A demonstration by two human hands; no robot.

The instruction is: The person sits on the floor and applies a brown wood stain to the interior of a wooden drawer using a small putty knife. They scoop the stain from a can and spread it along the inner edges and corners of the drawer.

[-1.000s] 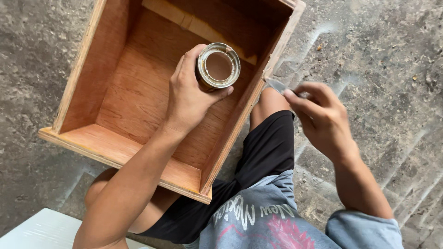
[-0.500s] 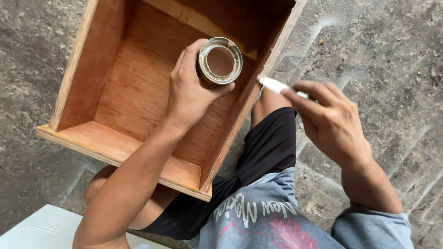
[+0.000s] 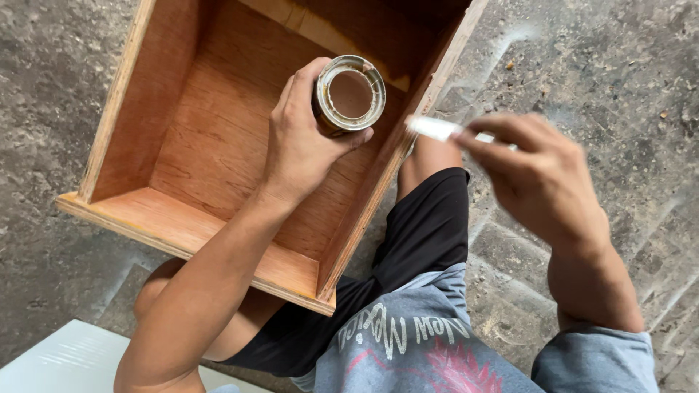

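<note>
The left hand (image 3: pixel 302 145) is gripping an open tin (image 3: pixel 349 94) of brown liquid over the wooden box (image 3: pixel 182 138). At three o'clock, the right hand (image 3: pixel 531 175) is pinching a white brush handle (image 3: pixel 437 129). Inside, the box is looking mostly coated already.

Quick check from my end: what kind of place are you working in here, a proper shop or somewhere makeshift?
Likely an informal woodworking spot on the ground, not a bench shop. An open plywood box sits on a rough, stained concrete floor. The left hand holds an open tin of brown liquid; the right hand holds a white stick-like tool.
</note>
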